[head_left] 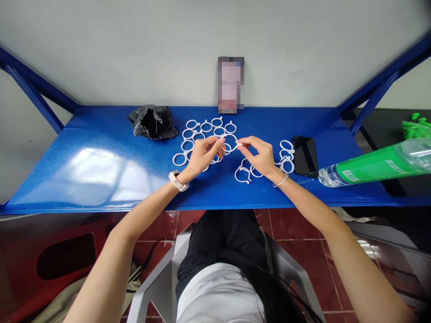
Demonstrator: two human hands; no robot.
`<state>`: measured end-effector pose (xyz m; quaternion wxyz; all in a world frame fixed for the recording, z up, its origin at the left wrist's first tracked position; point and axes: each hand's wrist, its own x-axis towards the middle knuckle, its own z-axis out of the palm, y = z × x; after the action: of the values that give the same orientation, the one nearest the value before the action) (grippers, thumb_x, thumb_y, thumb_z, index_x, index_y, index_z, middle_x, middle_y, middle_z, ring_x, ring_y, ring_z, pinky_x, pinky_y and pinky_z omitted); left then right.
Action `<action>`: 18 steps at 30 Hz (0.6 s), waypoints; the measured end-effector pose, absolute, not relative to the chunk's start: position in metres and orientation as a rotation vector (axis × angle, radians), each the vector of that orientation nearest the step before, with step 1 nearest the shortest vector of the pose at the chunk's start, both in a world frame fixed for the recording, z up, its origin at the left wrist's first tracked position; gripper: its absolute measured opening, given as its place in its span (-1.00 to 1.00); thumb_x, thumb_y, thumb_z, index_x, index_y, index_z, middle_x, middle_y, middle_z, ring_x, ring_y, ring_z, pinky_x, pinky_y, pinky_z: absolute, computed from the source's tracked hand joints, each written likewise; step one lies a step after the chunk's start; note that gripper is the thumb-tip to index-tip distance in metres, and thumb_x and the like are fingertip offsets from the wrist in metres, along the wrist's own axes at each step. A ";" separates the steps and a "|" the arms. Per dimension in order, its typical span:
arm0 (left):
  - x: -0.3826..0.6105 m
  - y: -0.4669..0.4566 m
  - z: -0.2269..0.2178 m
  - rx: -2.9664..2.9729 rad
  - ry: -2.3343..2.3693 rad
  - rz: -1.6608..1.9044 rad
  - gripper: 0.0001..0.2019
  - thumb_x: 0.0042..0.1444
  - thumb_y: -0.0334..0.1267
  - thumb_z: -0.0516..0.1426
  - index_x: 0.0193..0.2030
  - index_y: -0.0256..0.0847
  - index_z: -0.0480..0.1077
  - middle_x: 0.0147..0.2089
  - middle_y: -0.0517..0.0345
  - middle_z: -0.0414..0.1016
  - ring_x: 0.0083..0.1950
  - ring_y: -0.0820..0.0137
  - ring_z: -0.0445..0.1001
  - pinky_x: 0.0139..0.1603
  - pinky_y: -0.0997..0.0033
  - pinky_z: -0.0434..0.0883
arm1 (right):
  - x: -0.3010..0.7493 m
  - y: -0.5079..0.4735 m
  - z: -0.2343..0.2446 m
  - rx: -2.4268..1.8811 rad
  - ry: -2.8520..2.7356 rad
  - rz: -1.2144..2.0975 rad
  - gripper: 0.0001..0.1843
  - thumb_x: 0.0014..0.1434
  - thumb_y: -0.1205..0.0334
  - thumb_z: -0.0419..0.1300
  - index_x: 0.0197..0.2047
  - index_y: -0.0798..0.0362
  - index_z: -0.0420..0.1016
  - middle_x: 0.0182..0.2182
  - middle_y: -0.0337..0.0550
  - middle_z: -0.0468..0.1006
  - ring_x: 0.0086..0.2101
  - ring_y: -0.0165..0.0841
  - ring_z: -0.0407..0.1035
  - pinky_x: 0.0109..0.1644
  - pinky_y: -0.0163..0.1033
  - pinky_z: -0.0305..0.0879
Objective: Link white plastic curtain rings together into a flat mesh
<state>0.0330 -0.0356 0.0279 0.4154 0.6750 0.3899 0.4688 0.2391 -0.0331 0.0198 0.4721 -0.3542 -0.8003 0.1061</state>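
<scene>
My left hand (207, 152), with a light watch band on its wrist, is closed at the left side of a thin white plastic ring (236, 137), thumb and forefinger pinched at its edge. At the ring's right side, my right hand (260, 153) pinches the small tab between thumb and fingertips. The ring is raised a little over the blue table (114, 179). Several similar white rings (179, 159) lie behind and below my left hand. Others (242, 175) lie under my right hand, and a small group (287, 166) rests beside my right wrist.
A crumpled black plastic bag (153, 122) stands at the back left. One phone (229, 85), its screen blurred, leans against the wall; a black phone (305, 155) lies right of the rings. A clear bottle with a green label (373, 166) lies across the right side. Blue frame bars (375, 101) flank the table.
</scene>
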 end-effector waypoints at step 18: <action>0.030 -0.025 0.010 2.461 1.111 0.885 -0.74 0.37 -0.26 0.02 -0.28 -0.25 0.47 -0.23 0.01 0.54 -0.26 0.36 0.47 -0.24 0.37 0.40 | 0.257 -0.002 -0.001 -1.540 -2.266 0.145 -0.79 0.34 0.21 0.13 -0.23 0.06 0.57 -0.29 0.00 0.63 -0.20 -0.12 0.45 -0.19 -0.11 0.31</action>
<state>0.0296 -0.0245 0.0102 0.1496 0.8564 0.3865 0.3080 0.2574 -0.0020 -0.0012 0.1976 -0.5502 -0.8096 0.0519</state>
